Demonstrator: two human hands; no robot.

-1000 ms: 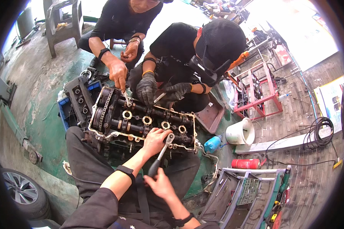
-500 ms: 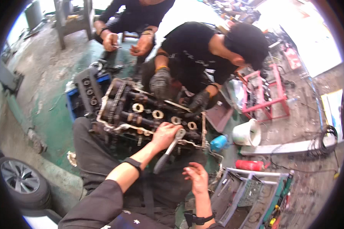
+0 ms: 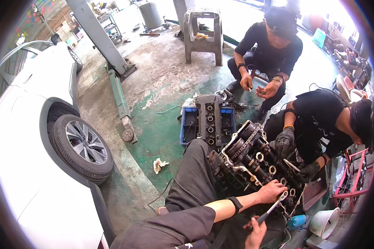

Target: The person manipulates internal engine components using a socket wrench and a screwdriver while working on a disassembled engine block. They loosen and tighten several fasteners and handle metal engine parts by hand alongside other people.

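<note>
Before me stands a greasy engine (image 3: 241,168), its top open, showing camshafts, a chain and pale ring-shaped parts. My left hand (image 3: 270,192) is closed at the head of a ratchet wrench (image 3: 272,207), against the engine's near edge. The wrench slants down toward me, its dark grip end at the curled fingers of my right hand (image 3: 257,235). What sits under the wrench head is hidden. Across the engine, a co-worker's gloved hands (image 3: 285,143) hold a light metal bar (image 3: 291,165) over it.
A valve cover (image 3: 210,118) lies on a blue crate (image 3: 182,132). Another person (image 3: 270,54) squats behind, holding something small. A white car (image 3: 33,137) with a bare wheel stands left, near a lift arm (image 3: 119,97). A white bucket (image 3: 323,223) and a red frame (image 3: 355,174) are right.
My view has swung left, bringing the car into sight. My right hand, open and apart from the wrench before, is now at its grip. My left hand stays at the wrench head.
</note>
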